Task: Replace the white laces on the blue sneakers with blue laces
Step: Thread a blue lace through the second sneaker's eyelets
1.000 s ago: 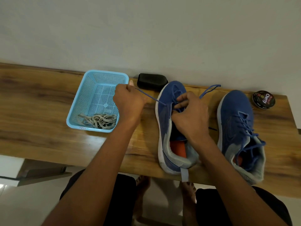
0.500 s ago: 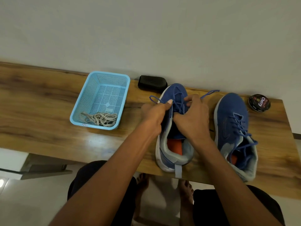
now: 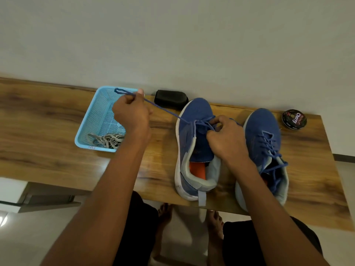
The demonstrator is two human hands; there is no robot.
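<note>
1. Two blue mesh sneakers with white soles stand side by side on the brown wooden tabletop (image 3: pixel 48 120), toes toward the wall.
2. The left sneaker (image 3: pixel 189 135) is only partly laced near the toe; its tongue is open and an orange insole shows inside.
3. The left hand (image 3: pixel 130 114) has its grip curled round a thin blue lace (image 3: pixel 163 110), drawn taut from the shoe's eyelets out over the light blue perforated plastic basket (image 3: pixel 96 116).
4. The right hand (image 3: pixel 226 139) pinches the lace at the left sneaker's eyelets.
5. The right sneaker (image 3: pixel 263 143) carries blue laces throughout.
6. A pile of off-white flat laces (image 3: pixel 107 140) lies in the basket's near corner.
7. A black oblong brush (image 3: pixel 171 97) and a round black polish tin (image 3: pixel 294 120) sit by the wall.
</note>
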